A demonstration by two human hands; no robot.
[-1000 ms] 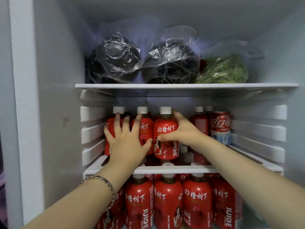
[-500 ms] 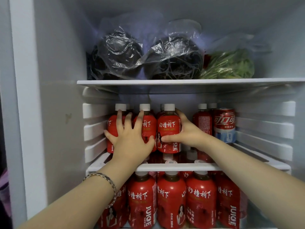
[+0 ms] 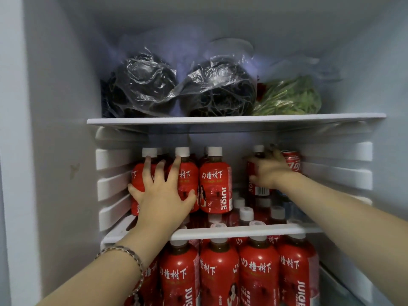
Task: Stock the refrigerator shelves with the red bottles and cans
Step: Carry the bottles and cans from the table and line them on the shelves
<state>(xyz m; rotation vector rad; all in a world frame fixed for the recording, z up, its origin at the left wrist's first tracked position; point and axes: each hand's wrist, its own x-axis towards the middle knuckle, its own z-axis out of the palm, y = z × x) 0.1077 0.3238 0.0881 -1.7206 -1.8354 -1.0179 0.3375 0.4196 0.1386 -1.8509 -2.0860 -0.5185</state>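
Observation:
Red juice bottles with white caps stand in a row on the middle shelf (image 3: 242, 231) of the open refrigerator. My left hand (image 3: 163, 195) lies spread over the two leftmost bottles (image 3: 138, 180), fingers straight and pressing on them. A third bottle (image 3: 215, 186) stands free beside them. My right hand (image 3: 269, 171), blurred, curls round a red bottle (image 3: 257, 191) further right, next to a red cola can (image 3: 293, 162). Between the third bottle and this one is a gap.
Several more red bottles (image 3: 258, 272) fill the shelf below, their caps showing through the glass. The top shelf (image 3: 220, 119) holds two clear bags of dark produce (image 3: 220, 89) and a bag of greens (image 3: 291, 98). Ribbed side walls (image 3: 110, 186) flank the middle shelf.
My right hand let go of the third bottle and moved right onto the bottle beside the can. My left hand stayed on the two left bottles. The view moved closer.

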